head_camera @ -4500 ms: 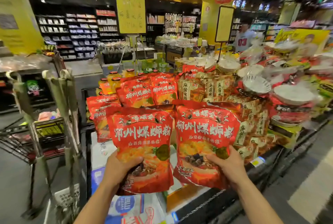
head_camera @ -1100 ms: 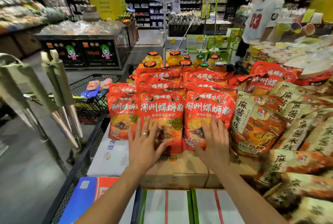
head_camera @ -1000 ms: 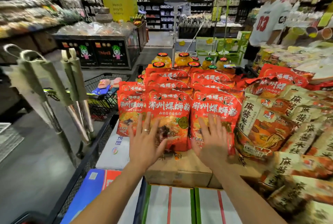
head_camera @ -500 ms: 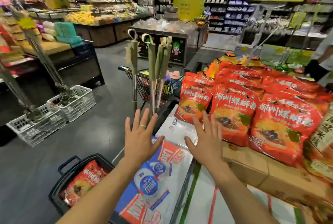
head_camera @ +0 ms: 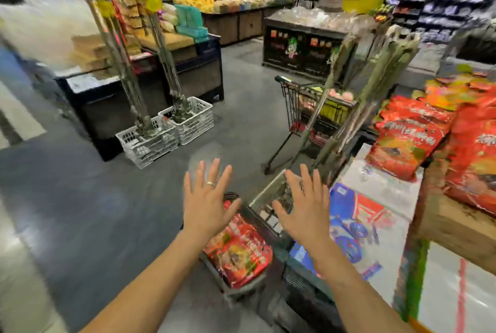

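Both my hands are raised palm-down with fingers spread, holding nothing. My left hand [head_camera: 208, 200], with a ring on one finger, hovers above a dark shopping basket [head_camera: 271, 221] on the floor. A red noodle packet [head_camera: 239, 252] lies inside that basket. My right hand [head_camera: 303, 205] is over the basket's right side, beside the display edge. More red noodle packets [head_camera: 405, 142] are stacked on the display at the right. The frame is blurred by motion.
A wire shopping cart [head_camera: 308, 115] stands ahead at centre right, with green umbrellas [head_camera: 375, 96] hanging beside the display. Two white crates [head_camera: 166, 131] holding poles sit on the grey floor at left. Blue and white cartons [head_camera: 357, 214] lie under the packets.
The view has swung left, away from the packet display towards the aisle and the floor basket. Both hands left the stacked packets and now hover spread and empty over the basket.
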Tool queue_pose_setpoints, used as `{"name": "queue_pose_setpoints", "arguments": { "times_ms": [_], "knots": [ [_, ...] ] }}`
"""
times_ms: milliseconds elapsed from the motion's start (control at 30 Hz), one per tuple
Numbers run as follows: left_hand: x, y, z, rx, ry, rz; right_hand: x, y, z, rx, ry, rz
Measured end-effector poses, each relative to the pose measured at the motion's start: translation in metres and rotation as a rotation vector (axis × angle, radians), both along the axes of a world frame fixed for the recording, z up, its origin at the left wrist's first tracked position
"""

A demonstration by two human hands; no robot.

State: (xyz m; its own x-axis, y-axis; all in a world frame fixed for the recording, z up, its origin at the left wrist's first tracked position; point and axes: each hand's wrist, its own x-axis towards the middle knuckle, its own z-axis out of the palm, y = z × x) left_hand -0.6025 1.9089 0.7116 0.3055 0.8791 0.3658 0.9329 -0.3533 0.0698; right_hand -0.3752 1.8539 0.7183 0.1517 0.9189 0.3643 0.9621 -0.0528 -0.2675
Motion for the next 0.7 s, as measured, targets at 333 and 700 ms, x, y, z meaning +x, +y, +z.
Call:
{"name": "queue_pose_setpoints", "arguments": {
  "times_ms": [333,700],
  "knots": [
    [-0.076,0.006,-0.06,-0.201,-0.046,0.071,-0.081,0.028,-0.078,-0.21,-0.005,0.1],
    [-0.059,0.109,-0.158,-0.485,0.179,0.016,-0.082,0.099,-0.201,-0.539,0.292,-0.023]
  ]
}}
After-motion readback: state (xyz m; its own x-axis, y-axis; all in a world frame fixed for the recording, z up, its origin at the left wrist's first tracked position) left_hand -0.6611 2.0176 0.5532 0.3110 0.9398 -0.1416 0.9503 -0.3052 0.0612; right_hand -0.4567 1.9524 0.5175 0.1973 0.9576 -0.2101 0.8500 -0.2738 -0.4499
